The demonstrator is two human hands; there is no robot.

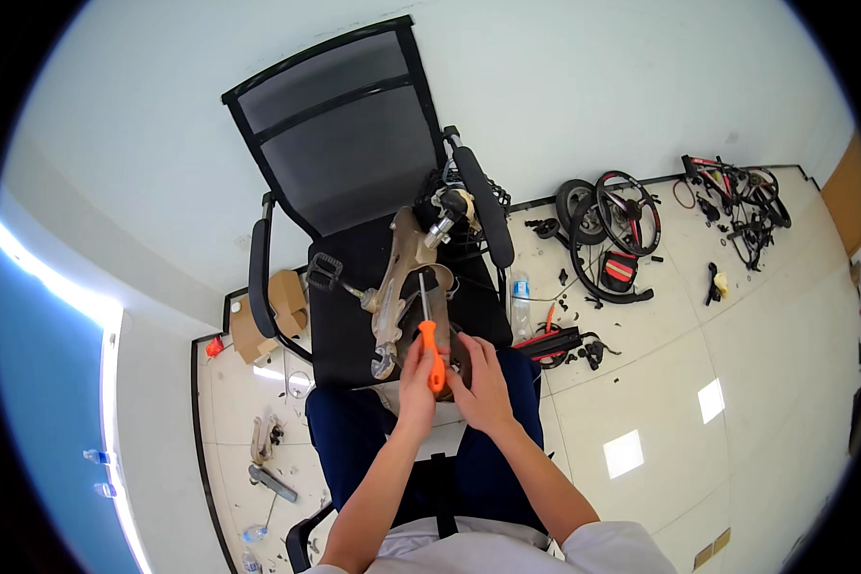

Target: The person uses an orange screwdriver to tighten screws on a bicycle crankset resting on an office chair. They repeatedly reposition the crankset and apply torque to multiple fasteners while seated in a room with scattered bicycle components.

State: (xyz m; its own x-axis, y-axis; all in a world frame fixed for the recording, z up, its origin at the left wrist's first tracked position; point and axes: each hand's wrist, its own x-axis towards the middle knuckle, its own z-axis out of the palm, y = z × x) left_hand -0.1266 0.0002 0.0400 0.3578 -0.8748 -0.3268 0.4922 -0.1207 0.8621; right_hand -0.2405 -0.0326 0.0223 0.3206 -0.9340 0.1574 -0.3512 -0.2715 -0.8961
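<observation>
An orange-handled screwdriver (430, 359) points away from me, its thin shaft lying over a grey metal part. My left hand (415, 390) is closed at the handle, the thumb along its left side. On the other side, my right hand (486, 387) curls around the near end of the dark metal part (459, 364), its thumb close to the handle's butt. Most fingertips are hidden underneath. Just beyond lies a worn, beige-grey bicycle frame piece (388, 311) with a crank and black pedal (325, 272), resting on the black chair seat (340, 335).
The mesh-backed chair (349, 134) faces me, with armrests on both sides. A silver-and-black part (440, 225) sits by its right armrest. Wheels (628, 212), bicycle parts (737, 196) and a bottle (520, 306) are on the right floor. A cardboard box (268, 316) stands left.
</observation>
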